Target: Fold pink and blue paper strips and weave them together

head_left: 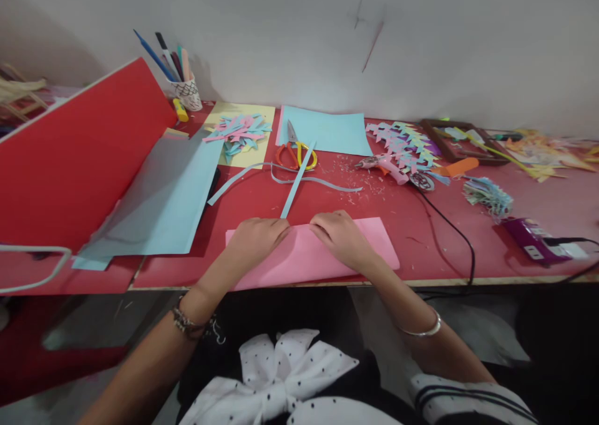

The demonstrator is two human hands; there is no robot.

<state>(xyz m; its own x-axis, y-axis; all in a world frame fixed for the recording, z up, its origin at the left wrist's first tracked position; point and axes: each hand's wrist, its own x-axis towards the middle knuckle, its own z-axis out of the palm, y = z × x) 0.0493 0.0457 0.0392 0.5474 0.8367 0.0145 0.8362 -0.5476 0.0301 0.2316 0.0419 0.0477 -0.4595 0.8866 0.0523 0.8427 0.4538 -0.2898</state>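
A sheet of pink paper (299, 253), which looks folded over, lies along the front edge of the red table. My left hand (257, 238) and my right hand (340, 236) press on its far edge, a small gap between them. The fingers of both hands are curled over that edge, and their tips are hidden. Just beyond my hands, a straight blue paper strip (298, 181) points away from me. It lies across scissors (294, 153) with red and yellow handles and across curly blue strips (327, 182).
Left, an open red folder (93, 156) stands beside blue sheets (159, 194). Behind are a pen cup (187, 93), paper scraps (243, 130) and a blue sheet (327, 128). Right are a pink glue gun (386, 165), fringed paper (402, 143), a frame (461, 139) and a purple power adapter (531, 239).
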